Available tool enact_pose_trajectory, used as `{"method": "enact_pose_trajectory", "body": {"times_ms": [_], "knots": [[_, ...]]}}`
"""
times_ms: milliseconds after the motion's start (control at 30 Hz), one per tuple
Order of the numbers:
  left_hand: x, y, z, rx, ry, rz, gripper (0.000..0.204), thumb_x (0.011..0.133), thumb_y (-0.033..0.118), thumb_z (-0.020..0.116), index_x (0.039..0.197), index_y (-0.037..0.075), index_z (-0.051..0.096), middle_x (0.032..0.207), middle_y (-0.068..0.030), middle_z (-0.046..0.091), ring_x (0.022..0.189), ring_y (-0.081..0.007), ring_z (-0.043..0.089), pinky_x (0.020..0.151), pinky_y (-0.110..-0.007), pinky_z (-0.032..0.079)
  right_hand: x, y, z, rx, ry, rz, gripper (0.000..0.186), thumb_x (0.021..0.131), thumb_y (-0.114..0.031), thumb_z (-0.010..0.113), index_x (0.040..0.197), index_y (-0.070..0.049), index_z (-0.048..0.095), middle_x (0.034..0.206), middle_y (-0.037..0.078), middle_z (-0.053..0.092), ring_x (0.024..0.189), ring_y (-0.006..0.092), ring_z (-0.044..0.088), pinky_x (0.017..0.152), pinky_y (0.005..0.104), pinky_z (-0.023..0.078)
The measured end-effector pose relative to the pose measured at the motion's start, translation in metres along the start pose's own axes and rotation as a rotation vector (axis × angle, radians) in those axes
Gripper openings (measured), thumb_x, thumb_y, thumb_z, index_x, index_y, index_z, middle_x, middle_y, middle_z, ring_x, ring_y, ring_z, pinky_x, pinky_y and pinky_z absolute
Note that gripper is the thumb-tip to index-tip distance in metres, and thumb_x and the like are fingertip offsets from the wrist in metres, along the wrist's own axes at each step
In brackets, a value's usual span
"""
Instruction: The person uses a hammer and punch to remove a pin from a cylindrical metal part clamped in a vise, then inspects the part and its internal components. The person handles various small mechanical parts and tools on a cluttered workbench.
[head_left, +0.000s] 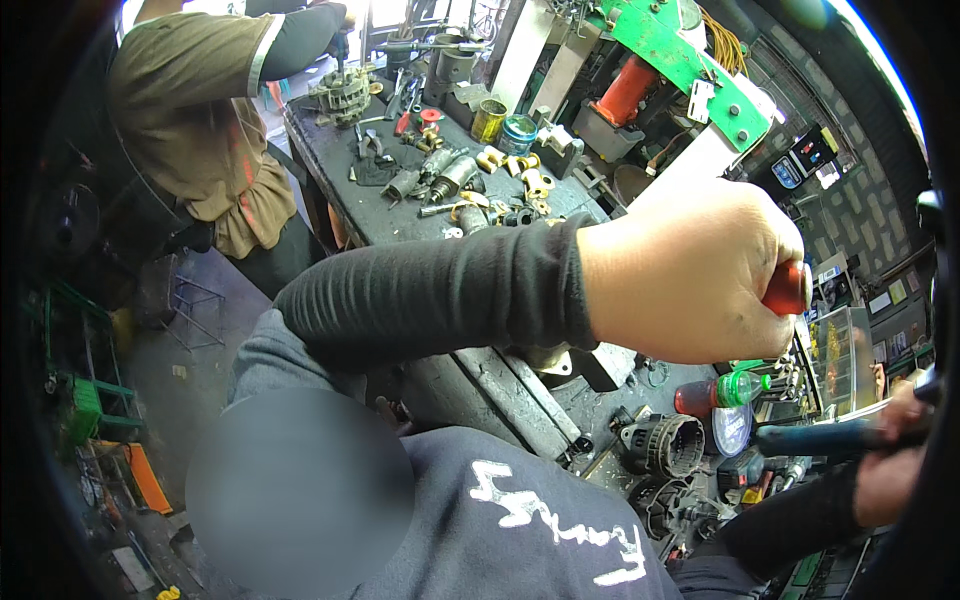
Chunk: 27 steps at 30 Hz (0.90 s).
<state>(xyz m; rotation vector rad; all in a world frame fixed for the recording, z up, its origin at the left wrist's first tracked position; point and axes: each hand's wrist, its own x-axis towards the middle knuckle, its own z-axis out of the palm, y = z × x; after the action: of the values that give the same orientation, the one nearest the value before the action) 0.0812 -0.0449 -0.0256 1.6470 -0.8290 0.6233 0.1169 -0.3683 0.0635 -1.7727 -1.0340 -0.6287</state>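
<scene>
My left arm, in a black sleeve, reaches across the middle of the view. Its hand [690, 270] is a closed fist around a red handle [787, 288]; the rest of that tool is hidden. At the right rim, my right hand [888, 485] grips a long teal tool [815, 438], smeared by motion, with its far end out of sight. Below the left fist, a bottle [710, 393] with red liquid and a green cap lies on its side. Near it on the bench is a round alternator housing [665, 445], with more dark motor parts [665, 508] beside my torso.
A dark workbench [400, 225] carries starter motors [450, 178], brass-coloured bushings [535, 183] and tins [488, 120]. At the far left, a co-worker [200, 120] in a brown shirt reaches over an alternator [342, 97]. A green machine frame [690, 60] rises behind the bench.
</scene>
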Motion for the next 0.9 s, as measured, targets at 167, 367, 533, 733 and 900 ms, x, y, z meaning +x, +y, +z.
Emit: {"method": "enact_pose_trajectory", "body": {"times_ms": [167, 367, 533, 733, 900], "knots": [[0.0, -0.004, -0.004, -0.008, -0.011, -0.062, 0.011, 0.069, 0.013, 0.067, 0.071, 0.002, 0.063, 0.056, -0.0115, 0.058, 0.052, -0.0184, 0.057, 0.054, -0.03, 0.047, -0.006, -0.016, 0.062, -0.095, 0.163, 0.103, 0.039, 0.094, -0.042, 0.045, 0.089, -0.003, 0.043, 0.067, 0.004, 0.042, 0.051, 0.008, 0.038, 0.042, 0.0203, 0.028], [0.001, 0.001, -0.004, -0.071, -0.05, -0.119, 0.011, 0.071, 0.01, 0.064, 0.07, 0.0, 0.062, 0.059, -0.0112, 0.059, 0.051, -0.0159, 0.056, 0.053, -0.028, 0.047, -0.021, 0.002, 0.047, -0.261, 0.064, -0.125, 0.027, 0.097, -0.027, 0.046, 0.101, 0.0, 0.048, 0.068, 0.006, 0.046, 0.051, 0.0086, 0.039, 0.044, 0.0199, 0.032], [0.001, -0.002, -0.005, -0.003, -0.047, 0.046, 0.009, 0.071, 0.01, 0.065, 0.069, 0.001, 0.061, 0.058, -0.0114, 0.058, 0.051, -0.016, 0.055, 0.053, -0.029, 0.046, -0.017, 0.007, 0.012, -0.192, 0.308, -0.119, 0.032, 0.096, -0.028, 0.047, 0.11, 0.001, 0.052, 0.068, 0.006, 0.047, 0.049, 0.0098, 0.039, 0.04, 0.0223, 0.031], [-0.003, -0.004, -0.003, -0.095, -0.036, -0.065, 0.016, 0.073, 0.006, 0.065, 0.067, 0.003, 0.051, 0.056, -0.0012, 0.045, 0.054, -0.007, 0.039, 0.05, -0.027, 0.037, -0.021, -0.008, 0.071, -0.1, 0.195, 0.004, 0.033, 0.094, -0.032, 0.05, 0.101, 0.0, 0.05, 0.068, 0.007, 0.045, 0.049, 0.011, 0.039, 0.042, 0.023, 0.032], [0.001, -0.008, -0.001, -0.14, -0.016, -0.002, 0.014, 0.072, 0.01, 0.064, 0.068, -0.003, 0.059, 0.055, -0.0061, 0.055, 0.044, -0.0098, 0.051, 0.041, -0.026, 0.039, -0.025, 0.0, 0.039, -0.085, 0.166, 0.019, 0.041, 0.093, -0.039, 0.049, 0.096, 0.002, 0.045, 0.069, 0.007, 0.044, 0.051, 0.0098, 0.04, 0.042, 0.0213, 0.031]]}}
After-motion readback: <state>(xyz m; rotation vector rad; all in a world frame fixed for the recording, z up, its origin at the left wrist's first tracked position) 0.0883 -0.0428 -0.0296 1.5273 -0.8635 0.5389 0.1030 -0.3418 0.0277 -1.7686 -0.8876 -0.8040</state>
